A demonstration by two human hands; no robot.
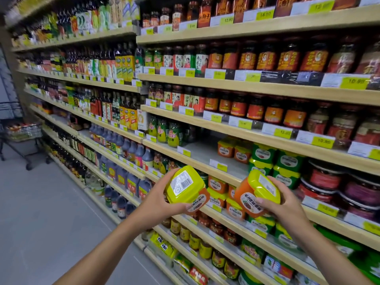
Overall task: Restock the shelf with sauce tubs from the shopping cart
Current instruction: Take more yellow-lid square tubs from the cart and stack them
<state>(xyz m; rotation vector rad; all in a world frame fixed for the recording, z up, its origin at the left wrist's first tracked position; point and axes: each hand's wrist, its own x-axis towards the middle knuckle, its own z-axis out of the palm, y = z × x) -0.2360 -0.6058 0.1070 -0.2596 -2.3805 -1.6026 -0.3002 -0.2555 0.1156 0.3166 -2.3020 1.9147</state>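
Your left hand [159, 199] gripping an orange sauce tub [188, 189] with yellow lid, barcode label on top, your right hand [282, 202] gripping a matching tub [257, 194], both tilted, before the shelf [197, 159].

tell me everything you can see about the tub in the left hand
The tub is a squarish plastic container with an orange body and a closed yellow-green lid. A white barcode sticker sits on the lid, and a round printed label is on its side. It is tilted, lid toward the camera, held in the air in the grip of the left hand.
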